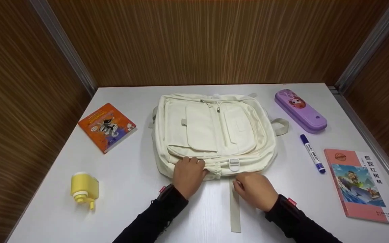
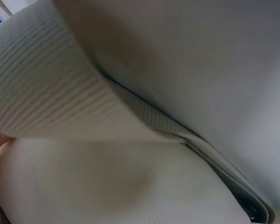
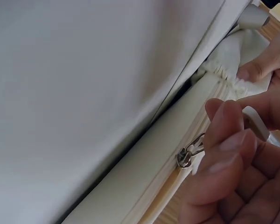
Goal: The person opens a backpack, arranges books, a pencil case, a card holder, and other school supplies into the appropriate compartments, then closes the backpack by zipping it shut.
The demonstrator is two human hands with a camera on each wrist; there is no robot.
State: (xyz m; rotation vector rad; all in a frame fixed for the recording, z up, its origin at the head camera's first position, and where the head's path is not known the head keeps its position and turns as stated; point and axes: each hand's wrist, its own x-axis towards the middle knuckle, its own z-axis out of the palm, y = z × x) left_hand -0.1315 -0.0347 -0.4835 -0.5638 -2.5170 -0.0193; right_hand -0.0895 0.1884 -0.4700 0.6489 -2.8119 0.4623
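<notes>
A cream backpack point(image 1: 201, 128) lies on its back on the white table, its near side facing me. My left hand point(image 1: 189, 177) grips that side by the gathered side pocket point(image 3: 242, 49), thumb against the cloth. To its right, my right hand point(image 1: 257, 190) has its fingers curled around the pull of a metal zipper slider point(image 3: 184, 157); the end of the pull is hidden by the fingers. The zipper track point(image 3: 163, 189) shows a gap below the slider. Cream fabric point(image 2: 107, 182) fills most of the left wrist view. A pale buckle point(image 1: 234, 164) sits between the hands.
A loose strap point(image 1: 235, 209) trails toward me. On the left are an orange book point(image 1: 106, 126) and a yellow hand-crank sharpener point(image 1: 84, 185). A purple pencil case point(image 1: 301, 111), a blue-capped marker point(image 1: 312, 153) and a pink-and-white book point(image 1: 360, 185) lie on the right.
</notes>
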